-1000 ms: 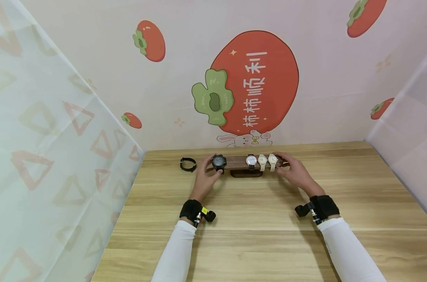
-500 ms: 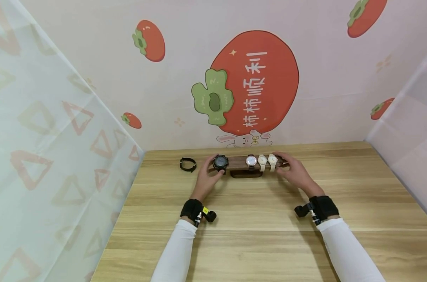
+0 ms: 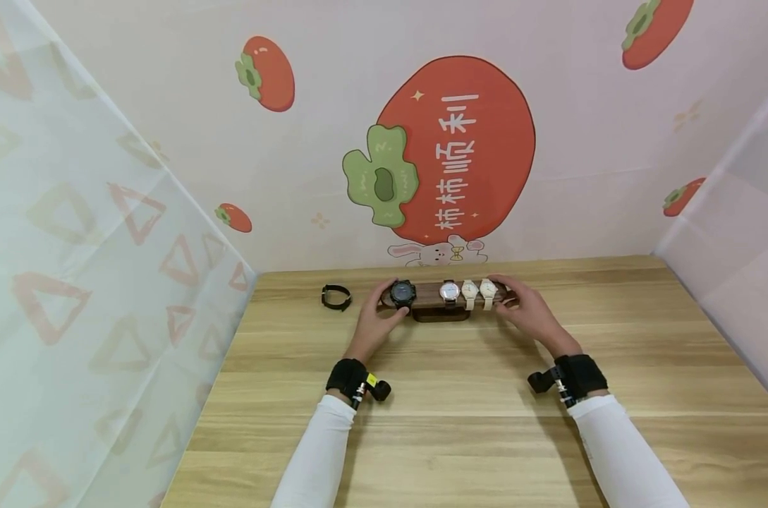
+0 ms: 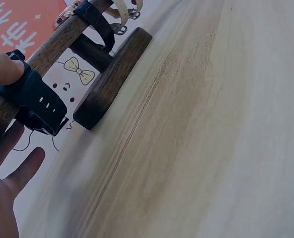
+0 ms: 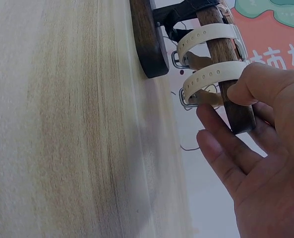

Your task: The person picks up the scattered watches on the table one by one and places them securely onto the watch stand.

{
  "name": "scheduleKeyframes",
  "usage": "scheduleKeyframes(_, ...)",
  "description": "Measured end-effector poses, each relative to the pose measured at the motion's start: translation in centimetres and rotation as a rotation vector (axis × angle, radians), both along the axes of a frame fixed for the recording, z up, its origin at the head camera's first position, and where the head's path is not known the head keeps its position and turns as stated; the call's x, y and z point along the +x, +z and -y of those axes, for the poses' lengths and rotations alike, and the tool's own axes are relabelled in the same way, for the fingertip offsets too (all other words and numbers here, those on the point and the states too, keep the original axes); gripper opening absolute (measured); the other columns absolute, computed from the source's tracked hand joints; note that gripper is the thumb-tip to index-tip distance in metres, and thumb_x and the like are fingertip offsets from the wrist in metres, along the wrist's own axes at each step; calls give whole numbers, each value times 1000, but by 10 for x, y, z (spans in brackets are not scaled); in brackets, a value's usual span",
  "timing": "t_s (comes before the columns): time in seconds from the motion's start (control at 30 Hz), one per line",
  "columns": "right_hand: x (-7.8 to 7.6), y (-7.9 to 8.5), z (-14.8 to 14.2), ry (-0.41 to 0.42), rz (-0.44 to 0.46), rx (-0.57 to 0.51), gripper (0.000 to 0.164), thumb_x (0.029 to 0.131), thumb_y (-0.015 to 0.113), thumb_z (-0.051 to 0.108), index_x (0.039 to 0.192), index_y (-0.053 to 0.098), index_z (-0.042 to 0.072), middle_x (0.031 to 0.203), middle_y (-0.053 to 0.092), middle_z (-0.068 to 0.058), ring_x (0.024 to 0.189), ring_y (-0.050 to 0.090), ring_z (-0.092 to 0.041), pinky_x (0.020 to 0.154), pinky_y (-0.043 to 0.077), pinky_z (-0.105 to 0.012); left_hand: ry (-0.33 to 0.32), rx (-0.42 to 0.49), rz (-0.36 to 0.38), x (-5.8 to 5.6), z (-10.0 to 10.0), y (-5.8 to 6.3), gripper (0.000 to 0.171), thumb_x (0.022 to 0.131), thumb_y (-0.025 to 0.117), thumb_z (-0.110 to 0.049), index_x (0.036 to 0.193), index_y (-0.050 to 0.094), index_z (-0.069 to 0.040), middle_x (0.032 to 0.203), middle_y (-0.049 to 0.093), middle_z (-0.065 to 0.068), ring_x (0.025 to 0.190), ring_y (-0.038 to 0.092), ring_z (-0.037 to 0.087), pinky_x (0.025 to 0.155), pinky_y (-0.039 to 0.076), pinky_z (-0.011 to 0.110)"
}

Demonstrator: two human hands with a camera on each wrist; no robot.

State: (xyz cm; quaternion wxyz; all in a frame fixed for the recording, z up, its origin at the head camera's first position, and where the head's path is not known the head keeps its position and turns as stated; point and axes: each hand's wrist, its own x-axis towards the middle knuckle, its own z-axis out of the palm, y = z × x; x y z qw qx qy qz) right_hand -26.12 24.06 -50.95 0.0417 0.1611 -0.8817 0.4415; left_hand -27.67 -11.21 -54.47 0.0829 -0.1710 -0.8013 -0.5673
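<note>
A dark wooden watch stand [image 3: 428, 294] has a long bar raised over a short base [image 3: 441, 315]. My left hand [image 3: 372, 330] holds a chunky black watch [image 3: 403, 292] looped round the bar's left end; in the left wrist view the thumb presses its black strap [image 4: 40, 101]. At the bar's right end my right hand [image 3: 531, 313] pinches the wood, thumb beside a white strap [image 5: 213, 74] in the right wrist view. Two white-strapped watches [image 3: 469, 290] sit near that end, beside a dark-strapped watch with a pale dial [image 3: 449, 291].
A thin black band [image 3: 336, 297], looped like a watch, lies on the wooden table [image 3: 434, 451] left of the stand. Behind stands a printed wall [image 3: 587, 120] with persimmon pictures, and a pale side wall [image 3: 92, 339] rises at the left.
The black watch has slid a little to the right along the bar with my left hand. My right hand stays at the bar's right end.
</note>
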Motion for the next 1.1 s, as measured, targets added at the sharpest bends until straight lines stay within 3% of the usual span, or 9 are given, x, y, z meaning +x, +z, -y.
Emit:
scheduleKeyframes(0.17,0,0,0,-7,2,10,62,97,65,-6,156,50,1,136,64,-27,108,69,-38,94,59,-50,4,-35,9,0,0,4,68,97,82,-22,158,51,-29,161,49,8,145,49,33,113,49,58)
scheduleKeyframes(0.4,1,0,-1,-4,5,0,62,98,65,-6,157,49,1,142,61,-28,108,69,-40,96,58,-55,5,-103,5,-3,1,9,68,96,83,-22,156,53,-20,160,49,8,151,45,33,126,36,60)
scheduleKeyframes(0.87,0,-2,-1,-2,7,-1,61,99,66,-5,157,49,1,142,61,-27,109,69,-39,95,58,-54,-1,-208,-42,-6,-6,13,67,94,85,-29,154,56,-24,155,55,7,148,49,31,125,39,55)
scheduleKeyframes(1.1,0,0,0,-2,12,2,61,99,67,-4,157,50,3,137,64,-26,109,69,-38,95,58,-52,17,-259,-65,-6,-11,16,68,93,86,-31,153,57,-18,156,56,7,149,47,32,125,37,59)
